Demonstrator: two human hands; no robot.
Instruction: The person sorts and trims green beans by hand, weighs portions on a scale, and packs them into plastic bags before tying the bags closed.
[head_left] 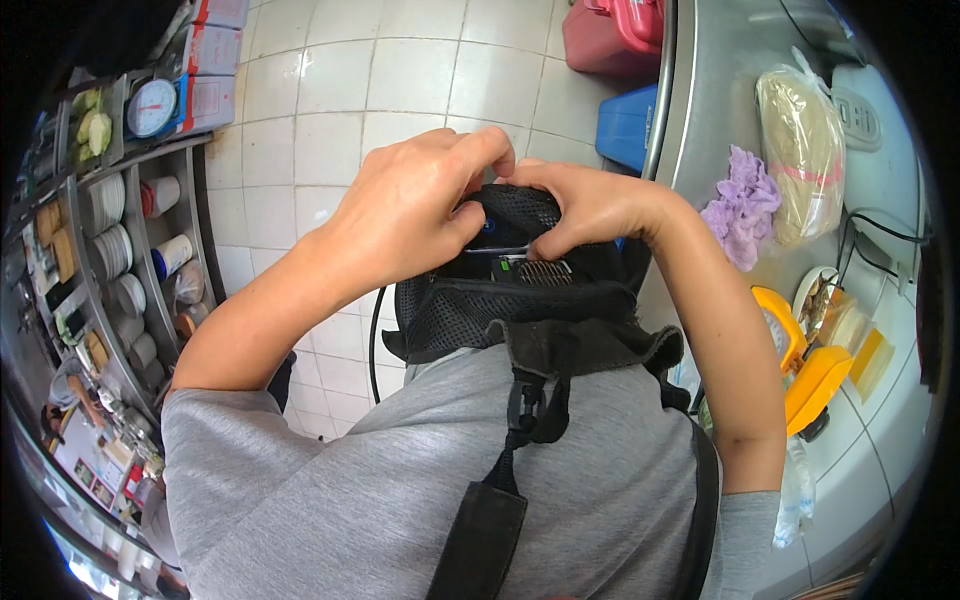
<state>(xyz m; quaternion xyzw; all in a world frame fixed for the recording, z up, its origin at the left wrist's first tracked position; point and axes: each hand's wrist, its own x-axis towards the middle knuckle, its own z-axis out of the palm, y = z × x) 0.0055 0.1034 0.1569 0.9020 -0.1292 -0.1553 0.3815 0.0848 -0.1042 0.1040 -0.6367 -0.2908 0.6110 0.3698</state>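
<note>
A black mesh pouch [450, 318] hangs at my front with its top gaping. Inside it lie a dark device with a small blue mark [489, 228] and a finned block with a green light [540, 272]. My left hand [430, 200] is curled at the left and far rim, thumb bent near the opening. My right hand [595, 205] grips the far right rim, its thumb reaching down into the opening and its fingers behind the flap. The two hands' fingertips meet at the far edge; what is pinched there is partly hidden. A black cable [376, 345] hangs at the left.
On the right, a steel counter [715, 105] carries a purple cloth [742, 205], a bagged bundle [800, 150] and a yellow-orange scale [815, 385]. A red cooler [615, 35] and blue bin [627, 130] stand beyond. Shelves with bowls [110, 250] and a dial scale [152, 107] line the left.
</note>
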